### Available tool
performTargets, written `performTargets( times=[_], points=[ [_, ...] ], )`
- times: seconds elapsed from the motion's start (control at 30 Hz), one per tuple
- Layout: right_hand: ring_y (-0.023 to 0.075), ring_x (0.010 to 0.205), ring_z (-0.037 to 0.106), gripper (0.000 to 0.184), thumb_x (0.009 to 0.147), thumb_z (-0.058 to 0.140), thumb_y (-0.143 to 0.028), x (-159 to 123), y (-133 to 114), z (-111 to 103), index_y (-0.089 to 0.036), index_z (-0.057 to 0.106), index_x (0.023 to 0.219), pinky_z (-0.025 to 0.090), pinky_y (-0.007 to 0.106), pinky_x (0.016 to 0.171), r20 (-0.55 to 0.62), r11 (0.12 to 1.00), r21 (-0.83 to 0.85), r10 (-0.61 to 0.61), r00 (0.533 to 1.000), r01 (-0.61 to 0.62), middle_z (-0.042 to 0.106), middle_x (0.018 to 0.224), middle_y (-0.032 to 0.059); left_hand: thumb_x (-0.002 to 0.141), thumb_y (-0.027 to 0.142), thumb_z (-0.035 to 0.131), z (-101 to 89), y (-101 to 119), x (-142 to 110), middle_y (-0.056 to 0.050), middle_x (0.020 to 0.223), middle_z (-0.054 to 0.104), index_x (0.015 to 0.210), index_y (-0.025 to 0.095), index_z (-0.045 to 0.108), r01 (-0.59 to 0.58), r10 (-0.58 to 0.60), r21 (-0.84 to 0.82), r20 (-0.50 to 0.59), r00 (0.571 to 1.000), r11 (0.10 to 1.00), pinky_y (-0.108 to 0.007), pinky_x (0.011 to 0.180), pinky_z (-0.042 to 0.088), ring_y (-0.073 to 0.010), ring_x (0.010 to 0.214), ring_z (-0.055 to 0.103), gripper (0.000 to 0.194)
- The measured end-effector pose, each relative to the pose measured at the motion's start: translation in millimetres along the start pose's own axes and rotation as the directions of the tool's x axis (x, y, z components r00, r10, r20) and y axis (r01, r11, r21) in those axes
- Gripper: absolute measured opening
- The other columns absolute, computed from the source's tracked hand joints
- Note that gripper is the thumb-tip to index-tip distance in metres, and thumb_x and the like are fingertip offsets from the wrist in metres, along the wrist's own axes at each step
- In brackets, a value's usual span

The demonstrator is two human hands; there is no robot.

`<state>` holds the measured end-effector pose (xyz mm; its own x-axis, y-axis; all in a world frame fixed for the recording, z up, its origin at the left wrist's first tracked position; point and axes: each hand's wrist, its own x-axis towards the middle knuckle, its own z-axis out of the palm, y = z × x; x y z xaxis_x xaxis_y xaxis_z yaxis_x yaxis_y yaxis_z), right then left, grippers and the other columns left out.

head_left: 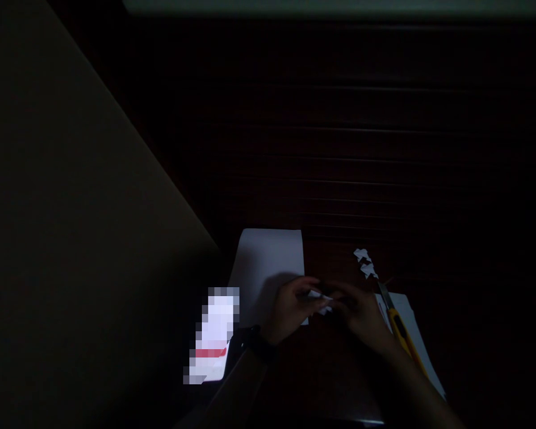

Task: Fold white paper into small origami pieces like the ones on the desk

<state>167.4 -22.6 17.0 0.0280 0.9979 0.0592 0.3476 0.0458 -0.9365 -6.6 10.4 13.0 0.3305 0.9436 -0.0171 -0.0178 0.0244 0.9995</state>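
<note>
Between my two hands is a small folded piece of white paper (325, 308), pinched at its edges. My left hand (293, 307), with a dark band on its wrist, has thumb and fingertips closed on the paper's left side. From the right, my right hand (357, 313) grips the same piece with bent fingers, partly lost in shadow. A large white sheet of paper (268, 256) lies behind and left of my left hand. Beyond my right hand sit small folded paper pieces (364, 263) in a short row.
To the right, a yellow utility knife (402, 333) with its blade out rests on a stack of white paper (422, 339). A lit screen (214, 333), blurred out, glows left of my left wrist. A dark slatted wooden panel (339, 143) rises behind; a pale wall (71, 208) stands left.
</note>
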Motion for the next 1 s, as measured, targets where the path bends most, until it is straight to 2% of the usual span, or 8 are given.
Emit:
performTargets(
  times=[0.13,0.27,0.4,0.5,0.67,0.83,0.9,1.0],
  points=[
    [0.0198,0.077,0.064,0.034,0.079,0.058,-0.028,-3.5,-7.8,2.5,-0.023,0.057,0.113,0.049,0.033,0.073,0.083,0.997,0.074,-0.021,0.996,0.015,0.069,0.082,0.0022,0.071,0.031,0.066,-1.0,-7.4,2.0,-0.007,0.084,0.069,0.084,0.017,0.069,-0.018,0.019,0.106,-0.008,1.000,0.994,-0.028,0.070,0.048,-0.0199,0.078,0.063,0.019],
    [0.0209,0.085,0.063,0.043,0.077,0.062,-0.035,-2.5,-9.7,6.3,-0.022,0.054,0.118,0.048,0.032,0.077,0.090,0.989,0.144,0.021,0.996,-0.034,0.068,0.090,0.0037,0.074,0.033,0.064,-2.2,-13.5,3.0,-0.007,0.083,0.069,0.082,0.016,0.069,-0.017,0.027,0.066,-0.147,0.989,0.998,-0.028,0.069,0.048,-0.0192,0.078,0.063,0.019],
    [0.0180,0.062,0.062,0.028,0.079,0.057,-0.042,0.4,1.0,8.4,-0.017,0.070,0.085,0.047,0.026,0.056,0.108,0.990,0.059,0.121,0.987,-0.128,0.067,0.065,0.0030,0.074,0.032,0.063,0.5,-13.3,2.8,-0.007,0.083,0.069,0.085,0.015,0.068,-0.032,0.038,0.043,-0.159,0.987,0.999,-0.028,0.067,0.050,-0.0185,0.077,0.062,0.021],
    [0.0160,0.049,0.057,0.030,0.081,0.054,-0.043,1.8,8.3,5.4,-0.018,0.070,0.086,0.043,0.025,0.047,0.065,0.986,-0.019,0.164,0.984,-0.163,0.063,0.052,0.0009,0.076,0.032,0.061,1.8,-5.6,1.6,-0.007,0.087,0.068,0.088,0.016,0.068,-0.086,0.100,0.126,-0.106,0.989,0.988,-0.030,0.071,0.050,-0.0188,0.081,0.062,0.021],
    [0.0216,0.082,0.063,0.019,0.084,0.054,-0.030,2.7,10.6,0.6,-0.023,0.069,0.092,0.047,0.033,0.075,-0.028,0.975,-0.187,-0.127,0.992,0.119,0.069,0.089,0.0051,0.073,0.029,0.064,-1.4,7.1,-2.4,-0.006,0.090,0.064,0.097,0.023,0.068,-0.199,0.286,0.483,-0.114,0.951,0.853,-0.031,0.077,0.048,-0.0193,0.086,0.059,0.025],
    [0.0214,0.091,0.060,0.017,0.083,0.056,-0.022,0.5,9.1,6.4,-0.025,0.068,0.094,0.047,0.034,0.080,-0.065,0.941,-0.221,-0.277,0.959,0.257,0.065,0.099,0.0053,0.079,0.038,0.055,-2.6,-3.4,-3.7,0.000,0.061,0.063,0.114,0.025,0.060,-0.013,0.001,0.375,0.031,1.000,0.927,-0.022,0.043,0.044,-0.0118,0.047,0.055,0.038],
    [0.0212,0.092,0.059,0.017,0.082,0.056,-0.021,-0.1,7.8,8.8,-0.025,0.068,0.093,0.047,0.035,0.081,-0.069,0.948,-0.193,-0.272,0.960,0.254,0.064,0.099,0.0051,0.080,0.040,0.053,-2.1,-7.6,-2.9,-0.002,0.066,0.067,0.114,0.022,0.060,0.074,-0.097,0.248,0.083,0.992,0.966,-0.020,0.037,0.041,-0.0108,0.041,0.055,0.038],
    [0.0214,0.096,0.057,0.016,0.081,0.058,-0.021,-0.2,4.9,10.2,-0.026,0.068,0.092,0.046,0.036,0.084,-0.088,0.968,-0.116,-0.234,0.968,0.223,0.062,0.103,0.0047,0.079,0.037,0.056,-1.3,-9.3,-1.0,-0.009,0.085,0.069,0.104,0.016,0.064,0.120,-0.126,0.063,0.090,0.988,0.991,-0.019,0.037,0.041,-0.0132,0.049,0.062,0.034]
  ],
)
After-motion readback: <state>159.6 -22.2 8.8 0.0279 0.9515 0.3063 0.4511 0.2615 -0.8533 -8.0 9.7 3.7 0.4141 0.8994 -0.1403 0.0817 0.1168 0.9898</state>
